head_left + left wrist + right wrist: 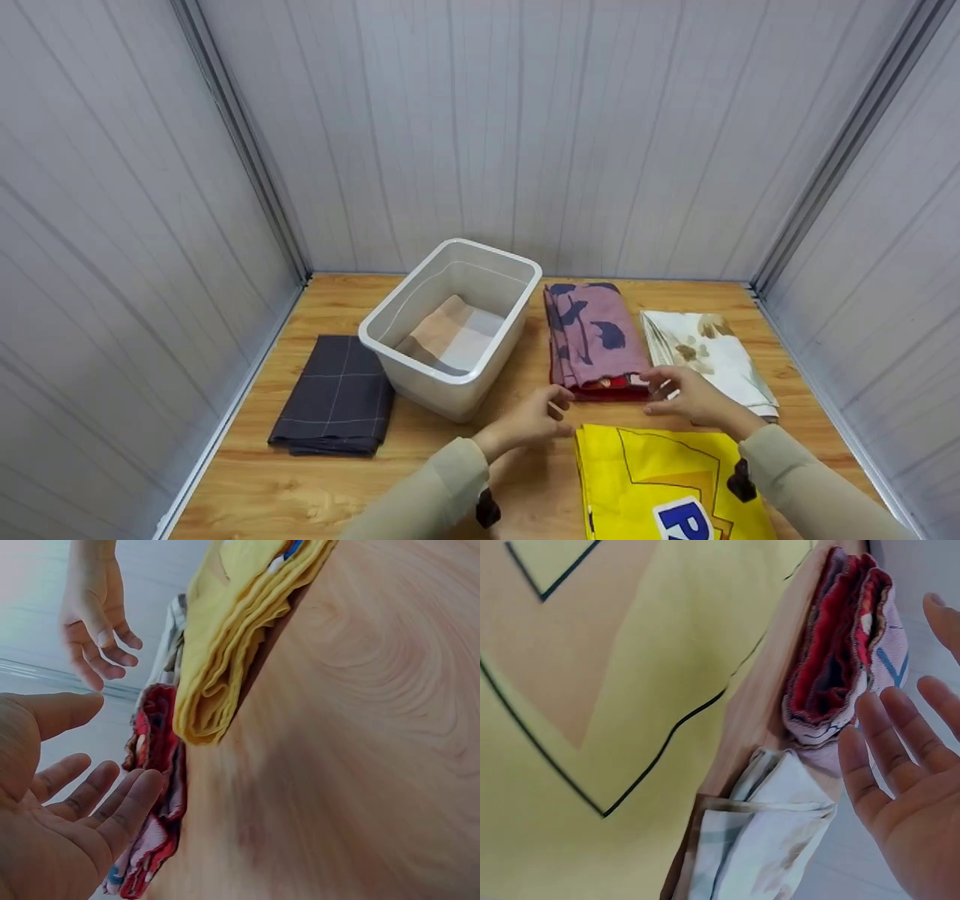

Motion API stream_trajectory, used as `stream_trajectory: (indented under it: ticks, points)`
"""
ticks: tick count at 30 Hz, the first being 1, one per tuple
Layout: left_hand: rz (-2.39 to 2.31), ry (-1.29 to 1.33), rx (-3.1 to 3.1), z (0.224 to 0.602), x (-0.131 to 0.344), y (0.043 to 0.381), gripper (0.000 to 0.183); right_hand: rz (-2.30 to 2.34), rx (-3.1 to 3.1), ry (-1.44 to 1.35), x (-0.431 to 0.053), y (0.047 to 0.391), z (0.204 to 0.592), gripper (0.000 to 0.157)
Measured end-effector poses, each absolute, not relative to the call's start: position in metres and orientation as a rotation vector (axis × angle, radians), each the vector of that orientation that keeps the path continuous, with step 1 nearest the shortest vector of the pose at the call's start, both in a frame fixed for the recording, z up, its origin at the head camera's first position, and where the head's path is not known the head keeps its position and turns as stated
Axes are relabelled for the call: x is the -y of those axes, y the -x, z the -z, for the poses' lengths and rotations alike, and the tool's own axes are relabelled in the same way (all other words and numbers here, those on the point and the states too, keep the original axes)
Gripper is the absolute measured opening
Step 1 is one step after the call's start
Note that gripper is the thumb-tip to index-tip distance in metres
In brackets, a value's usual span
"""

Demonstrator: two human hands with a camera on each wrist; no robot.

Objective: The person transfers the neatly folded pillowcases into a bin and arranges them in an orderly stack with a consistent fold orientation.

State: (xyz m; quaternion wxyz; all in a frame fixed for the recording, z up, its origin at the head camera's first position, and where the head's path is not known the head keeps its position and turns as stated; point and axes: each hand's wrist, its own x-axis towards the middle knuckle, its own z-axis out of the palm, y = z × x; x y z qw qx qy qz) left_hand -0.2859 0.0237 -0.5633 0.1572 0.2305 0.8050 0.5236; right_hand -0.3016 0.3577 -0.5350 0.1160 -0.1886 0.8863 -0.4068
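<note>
A folded mauve cloth with dark blue shapes (pixel 596 330) lies on the table, red fabric showing at its near end. Just short of that end, on its left, my left hand (pixel 531 420) hovers with relaxed fingers and holds nothing. My right hand (pixel 694 397) is at the cloth's near right corner, fingers loosely bent and nothing in them. Below both hands lies a folded yellow cloth (pixel 667 457) with black lines and a blue-and-white letter patch; its layered edge shows in the left wrist view. To the right is a folded white floral cloth (pixel 712 360).
A white plastic bin (pixel 457 390) stands left of the mauve cloth, with a folded peach and pale cloth (pixel 439 330) inside. Further left lies a folded dark checked cloth (pixel 334 397). Pale panel walls (pixel 487 135) enclose the wooden table (pixel 247 487) at the back and sides.
</note>
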Motion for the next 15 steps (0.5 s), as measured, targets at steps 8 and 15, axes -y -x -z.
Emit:
stream_trajectory:
  ticks: [8, 15]
  points:
    - [-1.39, -0.614, -2.332, 0.572, -0.034, 0.282, 0.048, 1.09, -2.546, 0.543, -0.371, 0.292, 0.547, 0.056]
    - [-1.369, -0.591, -2.343, 0.578, -0.042, 0.282, 0.049, 0.999, -2.521, 0.498, -0.379, 0.288, 0.552, 0.057]
